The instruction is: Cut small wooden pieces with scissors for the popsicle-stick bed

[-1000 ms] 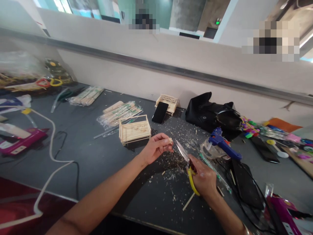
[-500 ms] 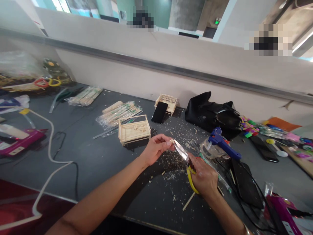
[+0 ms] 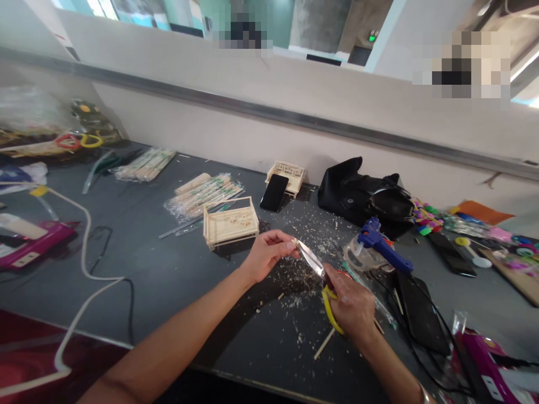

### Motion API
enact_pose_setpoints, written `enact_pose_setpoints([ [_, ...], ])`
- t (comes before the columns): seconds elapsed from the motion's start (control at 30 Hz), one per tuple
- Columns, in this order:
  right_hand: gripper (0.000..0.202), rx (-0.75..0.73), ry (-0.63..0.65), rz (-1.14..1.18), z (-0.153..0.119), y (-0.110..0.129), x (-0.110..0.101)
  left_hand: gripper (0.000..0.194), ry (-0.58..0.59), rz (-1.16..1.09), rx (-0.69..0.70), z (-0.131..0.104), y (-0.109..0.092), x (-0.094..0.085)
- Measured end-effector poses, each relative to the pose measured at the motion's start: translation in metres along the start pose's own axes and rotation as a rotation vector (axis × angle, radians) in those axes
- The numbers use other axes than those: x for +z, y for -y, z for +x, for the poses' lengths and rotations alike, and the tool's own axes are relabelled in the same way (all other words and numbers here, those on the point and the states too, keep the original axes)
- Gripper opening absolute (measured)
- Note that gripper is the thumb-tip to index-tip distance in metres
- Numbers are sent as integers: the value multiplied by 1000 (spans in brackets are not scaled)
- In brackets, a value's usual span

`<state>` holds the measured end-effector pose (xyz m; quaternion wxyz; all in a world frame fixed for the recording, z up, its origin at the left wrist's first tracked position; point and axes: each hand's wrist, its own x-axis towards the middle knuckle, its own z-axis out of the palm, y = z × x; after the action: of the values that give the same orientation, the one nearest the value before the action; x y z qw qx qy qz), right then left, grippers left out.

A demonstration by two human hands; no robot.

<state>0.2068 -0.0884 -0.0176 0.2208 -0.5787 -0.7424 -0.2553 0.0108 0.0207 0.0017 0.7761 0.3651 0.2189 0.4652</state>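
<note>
My right hand is wrapped round the yellow and red handles of a pair of scissors. Their blades point up and left to the fingertips of my left hand. Thumb and forefinger of that hand pinch a small pale wooden piece, mostly hidden, with the blade tips touching or right beside it. A small bench-like frame of wooden sticks stands just left of my left hand. Wood shavings lie scattered on the dark table under both hands.
Behind are a phone leaning on a second stick model, and a black bag. To the right lie a blue glue gun, cables and a dark tablet-like device. Bagged sticks and a white cord lie left.
Almost nothing differs. Both hands, the scissors and the small piece hold nearly the same position; the whole view has shifted very slightly.
</note>
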Motion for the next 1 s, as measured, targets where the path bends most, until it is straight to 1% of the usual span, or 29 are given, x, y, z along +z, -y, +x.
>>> enact_pose_setpoints([
  [0.2, 34, 13, -4, 54, -2, 1, 2, 33, -20, -10, -13, -1, 1, 1],
  [0.4, 39, 75, 29, 78, -6, 0, 9, 31, -31, -72, -20, 1, 2, 1],
  [0.6, 37, 46, 9, 26, -2, 0, 6, 28, -25, -73, -20, 1, 5, -1],
  [0.77, 36, 22, -35, -19, 1, 2, 5, 29, -13, -56, -23, 0, 6, -1],
  [1.0, 36, 15, 21, -44, -1, -1, 4, 28, -7, -74, -50, 0, 4, 2],
])
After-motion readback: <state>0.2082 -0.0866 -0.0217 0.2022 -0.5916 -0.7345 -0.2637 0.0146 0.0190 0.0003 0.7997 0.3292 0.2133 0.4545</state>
